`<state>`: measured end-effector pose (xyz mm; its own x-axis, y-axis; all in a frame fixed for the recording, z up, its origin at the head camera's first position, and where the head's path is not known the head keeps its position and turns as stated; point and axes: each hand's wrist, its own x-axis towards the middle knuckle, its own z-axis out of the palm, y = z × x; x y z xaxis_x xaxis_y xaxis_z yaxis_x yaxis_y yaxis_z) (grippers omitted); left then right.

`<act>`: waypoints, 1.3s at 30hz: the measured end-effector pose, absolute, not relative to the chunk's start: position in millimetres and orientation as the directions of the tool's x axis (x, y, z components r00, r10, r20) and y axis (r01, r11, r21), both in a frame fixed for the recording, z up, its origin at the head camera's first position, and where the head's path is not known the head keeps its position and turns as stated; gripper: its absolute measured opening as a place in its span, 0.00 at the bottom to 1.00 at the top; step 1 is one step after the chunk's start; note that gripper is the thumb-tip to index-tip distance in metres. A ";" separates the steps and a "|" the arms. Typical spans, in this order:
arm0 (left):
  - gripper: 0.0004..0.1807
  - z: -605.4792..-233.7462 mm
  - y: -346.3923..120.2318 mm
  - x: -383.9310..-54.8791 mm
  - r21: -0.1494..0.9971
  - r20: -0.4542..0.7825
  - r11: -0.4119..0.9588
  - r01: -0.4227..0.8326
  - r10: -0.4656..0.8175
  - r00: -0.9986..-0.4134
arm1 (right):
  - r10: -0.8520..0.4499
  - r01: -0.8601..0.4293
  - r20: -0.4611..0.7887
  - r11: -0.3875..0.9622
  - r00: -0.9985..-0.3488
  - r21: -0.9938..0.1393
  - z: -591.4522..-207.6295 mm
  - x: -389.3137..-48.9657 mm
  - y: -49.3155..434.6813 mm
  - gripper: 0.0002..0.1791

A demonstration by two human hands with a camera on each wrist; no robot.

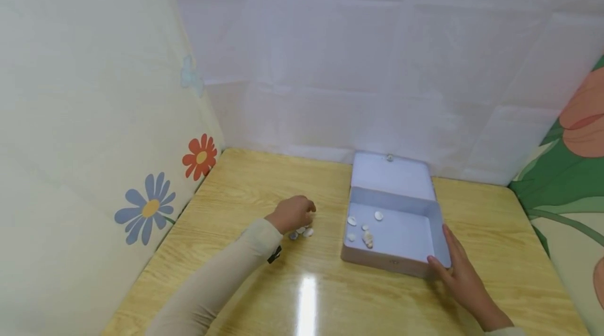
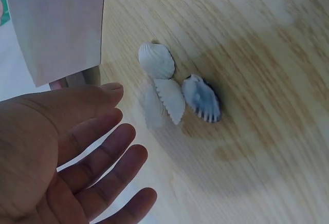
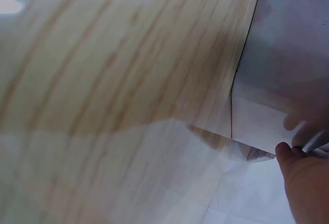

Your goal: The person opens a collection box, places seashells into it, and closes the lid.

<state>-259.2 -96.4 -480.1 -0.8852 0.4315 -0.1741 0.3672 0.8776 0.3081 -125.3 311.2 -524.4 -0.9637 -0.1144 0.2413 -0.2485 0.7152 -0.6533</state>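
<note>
My left hand (image 1: 293, 213) hovers over a small group of seashells (image 1: 308, 232) on the table, its fingers loosely bent and holding nothing. In the left wrist view, white ribbed shells (image 2: 157, 60) lie against one another beside a dark-edged shell (image 2: 201, 99), beyond the fingertips (image 2: 134, 157). My right hand (image 1: 464, 275) holds the front right corner of a pale lilac box (image 1: 401, 268), thumb at the front and fingers along the right side. Inside the box, several small white shells (image 1: 379, 216) and a spiral shell (image 1: 368, 239) lie toward the left.
The box's hinged lid (image 1: 391, 173) stands open, leaning back toward the white sheet (image 1: 306, 53) behind the wood-grain table (image 1: 255, 179). A flowered panel (image 1: 94, 142) borders the left side, and a leafy printed panel (image 1: 575, 189) the right.
</note>
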 end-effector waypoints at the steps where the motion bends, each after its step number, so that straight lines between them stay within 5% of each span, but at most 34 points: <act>1: 0.14 -479.4 -96.4 -259.0 0.295 -0.174 0.879 0.374 0.434 -0.884 | -0.114 -0.245 0.237 0.715 -0.965 -0.654 -524.5 -125.4 311.1 0.48; 11: 0.14 -482.2 -99.2 -259.2 0.219 -0.204 0.887 0.405 0.448 -0.870 | -0.111 -0.238 0.230 0.720 -0.967 -0.652 -522.3 -125.5 309.4 0.48; 28: 0.05 -486.4 -103.8 -258.0 0.363 -0.220 0.852 0.378 0.473 -0.853 | -0.114 -0.262 0.261 0.709 -0.959 -0.654 -525.2 -124.9 309.4 0.48; 39: 0.07 -485.5 -102.8 -256.8 0.372 -0.225 0.852 0.367 0.467 -0.855 | -0.106 -0.249 0.250 0.715 -0.962 -0.654 -525.2 -125.8 308.7 0.48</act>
<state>-256.8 -102.8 -485.5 -0.8551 0.4669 -0.2253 0.3675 0.8525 0.3718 -125.8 308.7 -525.2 -0.9623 -0.1061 0.2504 -0.2489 0.7146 -0.6538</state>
